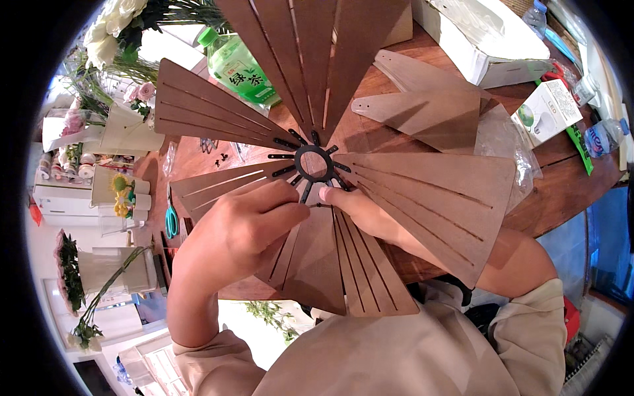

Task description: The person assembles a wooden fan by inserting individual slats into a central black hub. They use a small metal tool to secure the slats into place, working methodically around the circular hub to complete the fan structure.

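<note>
A black ring-shaped hub with short radiating arms sits at the centre of a fan-like assembly. Several brown slotted blades spread from it, among them a large far blade, a left blade and a right blade. My right hand grips the hub's near side, thumb on top; its other fingers are hidden underneath. My left hand is closed in a pinch at a near hub arm, beside a lower blade. Whatever its fingertips hold is hidden.
Two loose blades lie on the wooden table at the right. Beyond are a green-capped bottle, a white box and a small carton. Teal scissors and small dark screws lie left. Flowers stand far left.
</note>
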